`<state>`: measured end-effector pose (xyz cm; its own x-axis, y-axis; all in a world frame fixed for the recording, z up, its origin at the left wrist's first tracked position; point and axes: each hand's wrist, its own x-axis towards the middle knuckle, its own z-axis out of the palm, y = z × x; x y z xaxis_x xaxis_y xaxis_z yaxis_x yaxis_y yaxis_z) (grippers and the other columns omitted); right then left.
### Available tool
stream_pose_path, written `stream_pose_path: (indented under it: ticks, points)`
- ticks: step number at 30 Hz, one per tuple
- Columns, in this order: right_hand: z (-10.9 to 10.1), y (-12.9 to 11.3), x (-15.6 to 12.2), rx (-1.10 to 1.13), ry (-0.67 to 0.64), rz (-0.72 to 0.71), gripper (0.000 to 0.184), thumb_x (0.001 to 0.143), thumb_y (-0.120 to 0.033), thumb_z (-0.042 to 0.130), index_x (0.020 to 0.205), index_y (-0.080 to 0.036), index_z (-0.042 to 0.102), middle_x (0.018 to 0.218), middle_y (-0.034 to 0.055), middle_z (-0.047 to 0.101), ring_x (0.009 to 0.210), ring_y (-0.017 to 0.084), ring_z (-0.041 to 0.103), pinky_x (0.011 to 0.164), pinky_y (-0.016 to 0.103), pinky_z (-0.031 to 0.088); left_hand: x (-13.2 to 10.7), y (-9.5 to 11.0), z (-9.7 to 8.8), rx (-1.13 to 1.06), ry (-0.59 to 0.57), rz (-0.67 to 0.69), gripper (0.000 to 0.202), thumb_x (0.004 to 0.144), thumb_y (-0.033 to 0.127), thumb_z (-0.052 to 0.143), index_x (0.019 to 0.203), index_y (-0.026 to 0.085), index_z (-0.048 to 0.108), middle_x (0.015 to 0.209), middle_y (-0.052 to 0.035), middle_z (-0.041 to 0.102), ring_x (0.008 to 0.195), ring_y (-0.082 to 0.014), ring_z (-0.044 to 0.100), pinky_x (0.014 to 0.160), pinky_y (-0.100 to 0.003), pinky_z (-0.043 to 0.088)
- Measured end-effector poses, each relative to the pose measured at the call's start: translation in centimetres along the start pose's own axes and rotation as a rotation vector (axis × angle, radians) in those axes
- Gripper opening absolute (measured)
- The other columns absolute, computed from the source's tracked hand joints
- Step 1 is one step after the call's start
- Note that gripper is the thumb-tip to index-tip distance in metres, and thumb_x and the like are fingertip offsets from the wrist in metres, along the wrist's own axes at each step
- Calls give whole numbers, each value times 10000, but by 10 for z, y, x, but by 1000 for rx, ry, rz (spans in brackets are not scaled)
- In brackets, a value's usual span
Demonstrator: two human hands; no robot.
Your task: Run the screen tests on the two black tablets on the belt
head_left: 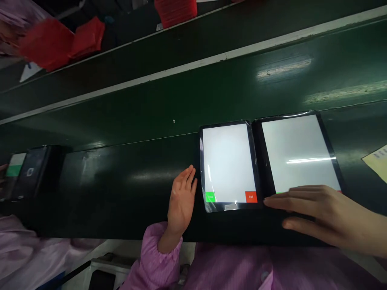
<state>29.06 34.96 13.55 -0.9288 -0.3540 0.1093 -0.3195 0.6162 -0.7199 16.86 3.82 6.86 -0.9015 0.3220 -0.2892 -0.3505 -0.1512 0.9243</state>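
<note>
Two tablets lie side by side on the dark bench, both with lit white screens. The left tablet [228, 161] shows a green Pass box and a red Fail box at its lower corners, under a clear film. My left hand [182, 197] is just beside its left edge, fingers extended and holding nothing. Over the lower edge of the right tablet [298, 151] my right hand [323, 213] is stretched out flat, its fingertips near the gap between the tablets. It covers most of that screen's coloured boxes. Nothing shows in its fingers.
More devices [28, 171] lie on the bench at far left, near another person's hand [3, 175] and pink sleeve. Red stacks [177, 12] and red bags [48, 44] sit beyond the pale rail [193, 66]. A yellow paper [377, 161] lies at right.
</note>
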Motion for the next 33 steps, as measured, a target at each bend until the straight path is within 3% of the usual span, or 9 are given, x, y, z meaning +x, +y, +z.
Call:
stream_pose_path:
  ticks: [3,7,10,13,16,20,24,29,33]
  points:
    - [9,1,-33,-350,169,-11,280,1117,-365,475,1246,-260,700,1284,76,702,1013,259,696,744,374,565,-13,-7,-5,163,-58,36,623,809,593,808,1342,339,611,1556,-89,508,1509,-320,394,1228,-496,392]
    - [12,-1,-54,-620,190,5,289,1124,-336,436,1150,-241,709,1390,121,626,1111,339,631,867,505,472,-18,-13,-6,370,-4,30,729,769,379,881,1406,342,528,1618,-107,414,1530,-345,346,1236,-546,364]
    - [6,-4,-59,-560,276,50,208,1086,-193,498,1198,-221,670,1312,127,631,1068,296,618,885,466,472,-9,-6,-9,279,-1,57,681,781,376,873,1386,367,558,1572,-100,476,1501,-331,402,1185,-499,450]
    - [1,-1,-57,-580,331,128,197,1076,-193,511,1192,-225,667,1297,140,634,1092,309,614,855,453,492,8,3,-7,240,45,131,552,803,398,856,1304,371,626,1520,-76,532,1485,-307,431,1168,-449,479]
    - [3,8,-52,-626,314,102,168,1074,-197,538,1174,-197,673,1283,161,654,1108,318,629,891,475,490,23,8,4,324,85,120,519,786,402,871,1248,342,642,1504,-63,542,1491,-307,421,1208,-482,432]
    - [11,16,-46,-591,330,50,167,1078,-175,526,1173,-164,663,1224,163,681,1077,285,646,896,440,495,29,4,18,366,40,125,583,775,404,872,1283,310,602,1525,-83,511,1500,-310,407,1210,-490,435]
    - [12,19,-46,-660,304,61,213,1104,-250,488,1181,-186,676,1310,163,663,1121,323,642,948,504,457,27,-8,19,401,46,152,662,753,388,880,1320,274,560,1524,-107,504,1477,-305,439,1239,-479,395]
    - [-20,42,-46,-578,491,84,191,1059,-206,564,1192,-252,693,1234,97,696,1074,288,658,913,441,485,32,0,13,399,70,166,664,760,456,871,1321,297,554,1513,-101,516,1450,-296,473,1165,-429,475]
    - [-48,90,-15,-401,569,271,293,1093,-374,507,1297,-252,679,1364,102,647,1240,290,612,1036,449,491,65,23,16,391,105,318,562,798,521,833,1264,298,610,1474,-86,554,1448,-305,464,1150,-440,482]
